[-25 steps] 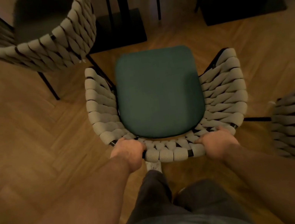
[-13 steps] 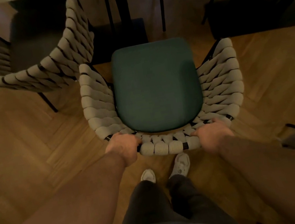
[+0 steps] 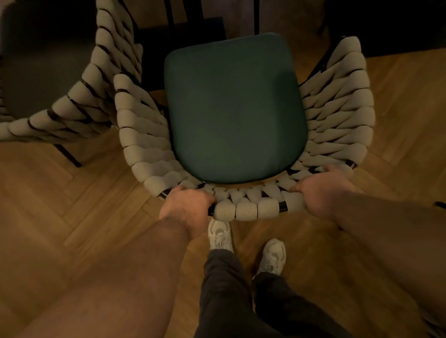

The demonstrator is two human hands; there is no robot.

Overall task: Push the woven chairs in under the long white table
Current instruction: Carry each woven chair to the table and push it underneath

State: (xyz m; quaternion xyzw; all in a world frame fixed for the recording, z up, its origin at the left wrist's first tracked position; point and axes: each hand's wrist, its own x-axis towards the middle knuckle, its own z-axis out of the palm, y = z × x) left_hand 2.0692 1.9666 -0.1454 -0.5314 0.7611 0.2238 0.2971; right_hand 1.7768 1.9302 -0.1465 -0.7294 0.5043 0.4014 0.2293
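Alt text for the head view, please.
Both hands, left hand and right hand, grip the back rim of a woven chair with a green seat cushion, facing dark table legs; a second woven chair stands at left.

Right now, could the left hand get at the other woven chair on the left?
Probably yes: the left hand grips the chair back, but open floor lies toward the neighbouring chair.

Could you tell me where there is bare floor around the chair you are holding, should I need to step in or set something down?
Bare parquet floor lies open left of the woven chair and right of it. It is crowded at upper left, where the neighbouring chair nearly meets it, and ahead, among the dark table legs.
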